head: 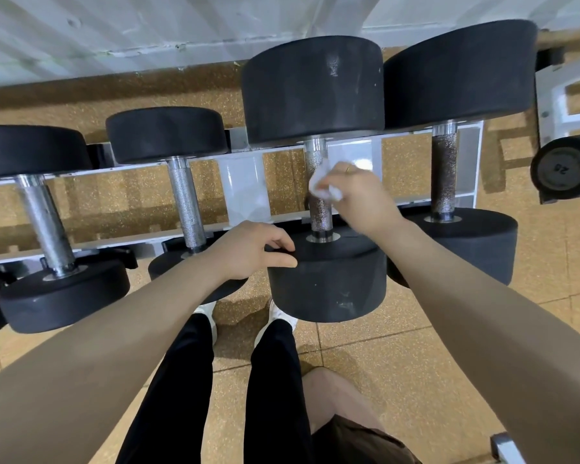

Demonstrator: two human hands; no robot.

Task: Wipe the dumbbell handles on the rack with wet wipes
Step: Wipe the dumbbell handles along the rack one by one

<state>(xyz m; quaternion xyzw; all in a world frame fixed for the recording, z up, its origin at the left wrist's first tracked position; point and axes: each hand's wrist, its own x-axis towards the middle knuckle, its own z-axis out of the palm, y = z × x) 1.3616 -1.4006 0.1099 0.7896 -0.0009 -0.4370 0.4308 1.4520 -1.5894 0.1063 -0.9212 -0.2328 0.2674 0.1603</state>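
Note:
Several black dumbbells lie across a white rack [241, 182]. My right hand [359, 195] holds a white wet wipe [322, 185] pressed against the middle of the rusty knurled handle [320, 217] of the third dumbbell from the left. My left hand [252, 251] rests on the near black head [329, 283] of that same dumbbell, fingers curled on its top edge. To the right, another dumbbell has a rusty handle [444, 175]. Two shinier handles [186, 202] [44, 222] lie to the left.
A smaller dumbbell [566, 167] sits on a lower rack at the far right. My legs in black trousers [188, 380] and white shoes stand on the tan speckled floor close to the rack. A white corrugated wall [148, 28] runs behind.

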